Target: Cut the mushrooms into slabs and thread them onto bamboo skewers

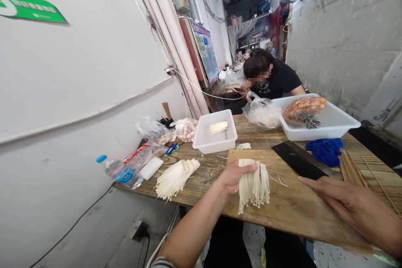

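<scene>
My left hand (234, 176) is closed around a flat bunch of enoki mushrooms (255, 188), its thumb across the top and the thin stems hanging down over the wooden cutting board (292, 205). From the right side a bamboo skewer (281, 173) reaches toward the bunch. Its other end is in the closed fingers of my right hand (348, 205); how deep the tip sits in the mushrooms is hidden. Just beyond the right hand lies a cleaver (298, 160) with a dark blade. More enoki mushrooms (177, 178) are fanned in a pile left of the board.
A white tub (215, 146) holds skewered enoki. Another tub (323, 132) carries a bagged bundle of skewers. Loose bamboo skewers (353, 169) and a blue cloth (325, 150) lie right. A water bottle (121, 171) and scissors (171, 149) are left. A person (276, 75) sits opposite.
</scene>
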Demonstrator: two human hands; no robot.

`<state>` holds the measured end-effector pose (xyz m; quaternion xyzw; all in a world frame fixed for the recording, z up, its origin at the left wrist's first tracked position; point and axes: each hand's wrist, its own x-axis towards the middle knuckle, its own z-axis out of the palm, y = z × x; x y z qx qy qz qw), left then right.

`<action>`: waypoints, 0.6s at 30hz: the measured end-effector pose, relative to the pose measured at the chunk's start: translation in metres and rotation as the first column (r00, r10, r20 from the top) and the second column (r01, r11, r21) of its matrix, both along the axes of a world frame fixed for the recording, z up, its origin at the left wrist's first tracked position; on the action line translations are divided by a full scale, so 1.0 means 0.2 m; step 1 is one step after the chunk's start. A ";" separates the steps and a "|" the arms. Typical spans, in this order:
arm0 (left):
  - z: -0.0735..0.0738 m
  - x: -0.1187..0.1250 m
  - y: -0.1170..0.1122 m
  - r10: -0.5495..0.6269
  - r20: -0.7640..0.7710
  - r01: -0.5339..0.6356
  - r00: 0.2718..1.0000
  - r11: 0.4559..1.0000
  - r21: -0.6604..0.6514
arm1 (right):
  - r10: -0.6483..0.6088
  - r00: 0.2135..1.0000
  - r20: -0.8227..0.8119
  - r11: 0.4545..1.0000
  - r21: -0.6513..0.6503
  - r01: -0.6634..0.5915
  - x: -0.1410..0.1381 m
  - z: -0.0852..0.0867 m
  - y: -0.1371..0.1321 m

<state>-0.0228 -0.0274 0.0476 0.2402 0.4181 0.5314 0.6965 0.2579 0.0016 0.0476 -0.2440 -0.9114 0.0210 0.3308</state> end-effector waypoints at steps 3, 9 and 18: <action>0.00 0.00 0.00 -0.003 -0.002 0.003 1.000 1.000 -0.001 | -0.013 1.000 0.016 1.000 -0.006 0.013 0.00 0.00 0.00; 0.01 0.01 -0.01 0.005 -0.012 -0.005 1.000 1.000 0.000 | -0.015 1.000 0.004 1.000 -0.004 0.015 0.00 0.00 0.00; 0.01 0.02 -0.01 0.020 -0.028 -0.020 0.999 1.000 -0.004 | -0.043 0.999 0.022 0.998 0.042 0.042 0.00 0.00 -0.01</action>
